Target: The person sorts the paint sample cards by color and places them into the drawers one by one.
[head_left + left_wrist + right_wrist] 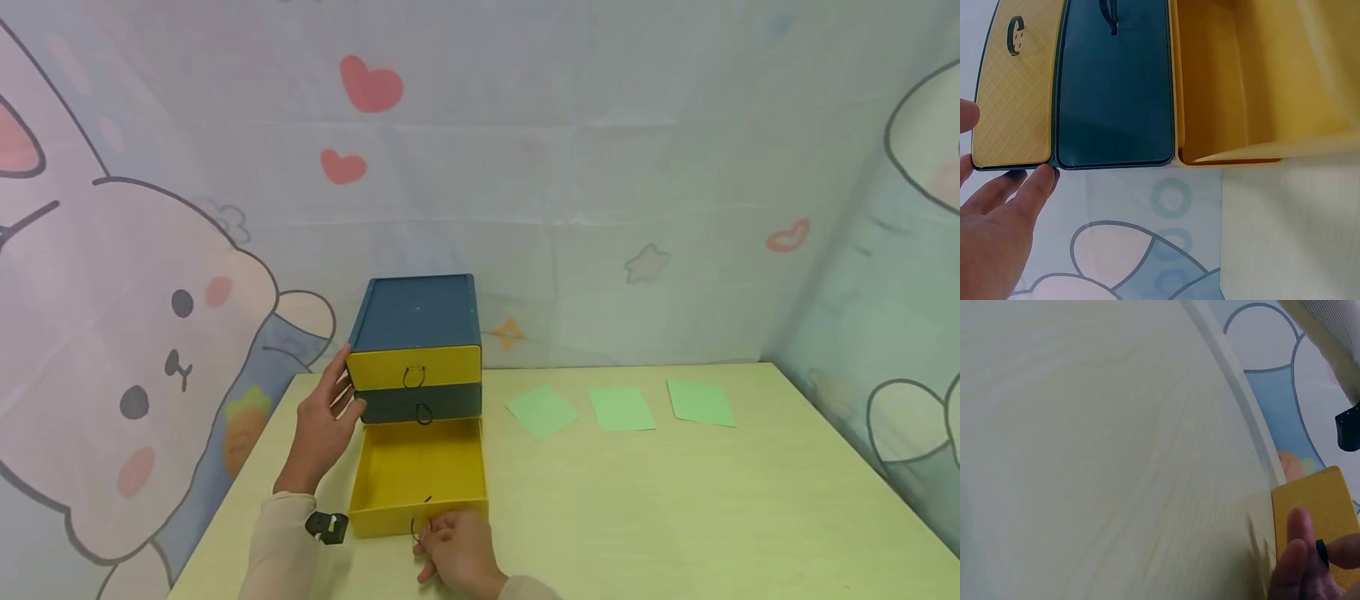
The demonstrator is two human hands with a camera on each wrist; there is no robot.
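A small cabinet with a blue top [420, 312] stands on the table, with three stacked drawers. Its upper yellow drawer [450, 367] and dark green middle drawer [1116, 100] are closed. The bottom yellow drawer [420, 467] is pulled far out, its bare yellow floor showing. My right hand [461, 550] pinches the black loop handle [1322, 551] on that drawer's front between thumb and fingers. Against the cabinet's left side rests my left hand [322, 425], fingers spread beside the upper two drawers. The left fingertips [1041, 181] touch near the seam between them.
Three green paper squares lie in a row right of the cabinet: a left one [542, 411], a middle one [622, 409] and a right one [701, 403]. A cartoon-printed cloth [570, 167] hangs behind the pale table [675, 508].
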